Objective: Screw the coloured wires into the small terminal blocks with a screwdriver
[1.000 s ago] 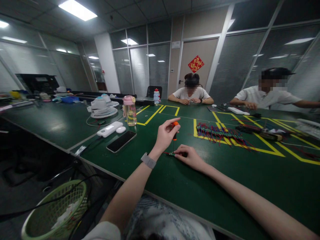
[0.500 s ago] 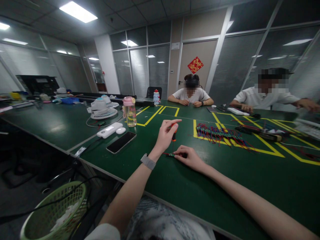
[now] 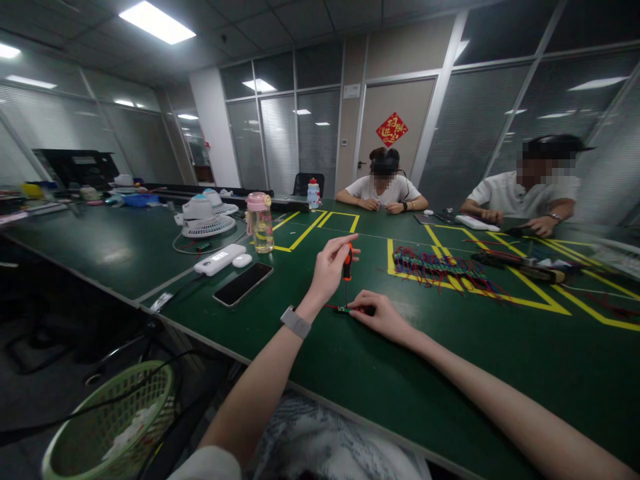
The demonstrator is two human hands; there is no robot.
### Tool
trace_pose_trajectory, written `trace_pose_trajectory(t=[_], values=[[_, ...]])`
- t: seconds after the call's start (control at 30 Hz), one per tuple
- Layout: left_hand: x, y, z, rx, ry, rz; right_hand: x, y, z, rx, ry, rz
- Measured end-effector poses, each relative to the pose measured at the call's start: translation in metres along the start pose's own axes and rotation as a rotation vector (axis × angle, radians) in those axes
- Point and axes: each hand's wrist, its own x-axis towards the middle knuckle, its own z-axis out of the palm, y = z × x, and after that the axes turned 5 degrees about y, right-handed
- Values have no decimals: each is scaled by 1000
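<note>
My left hand point(image 3: 329, 268) pinches the orange and black handle of a small screwdriver point(image 3: 347, 265), held upright with its thin shaft pointing down onto a small green part with red wires point(image 3: 344, 309) on the green table point(image 3: 380, 393). My right hand point(image 3: 382, 314) lies on the table just right of that part, its fingertips pressing the part down. A grey watch point(image 3: 295, 323) sits on my left wrist.
A black phone point(image 3: 243, 283), a white remote point(image 3: 219, 259), a pink-capped bottle point(image 3: 260, 223) and a small fan point(image 3: 205, 219) stand to the left. A heap of red and green wires point(image 3: 435, 267) lies ahead. Two people sit at the far side. A green basket point(image 3: 107, 423) stands below.
My left fingers have shifted on the screwdriver handle, showing more of it. My right hand has stayed on the part. The person at the far right has drawn an arm back in.
</note>
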Motion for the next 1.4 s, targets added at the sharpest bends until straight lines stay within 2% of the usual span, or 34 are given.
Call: trace_pose_trajectory(t=[0.07, 0.23, 0.43, 0.67, 0.83, 0.93, 1.07, 1.13, 1.27, 1.4], values=[[0, -1, 1, -45, -6, -22, 0, 0, 0, 1, 2, 2], [-1, -1, -1, 112, 62, 48, 0, -1, 0, 7, 0, 10], [-1, -1, 2, -148, -85, -62, 0, -1, 1, -4, 6, 2], [-3, 1, -1, 150, 7, 64, 0, -2, 0, -1, 11, -10], [-3, 1, 2, -89, -129, -37, 0, -1, 1, 5, 12, -17], [-3, -2, 3, -91, -91, -67, 0, -1, 1, 3, 9, -16], [-3, 0, 1, 110, -10, 40, 0, -2, 1, 9, 11, -8], [-3, 2, 1, 102, -20, 44, 0, -2, 1, 16, 12, -9], [-3, 3, 2, -40, -84, -56, 0, 0, 2, 22, 13, -15], [-3, -1, 1, 107, -25, 11, 0, 0, 1, 19, 11, -10]])
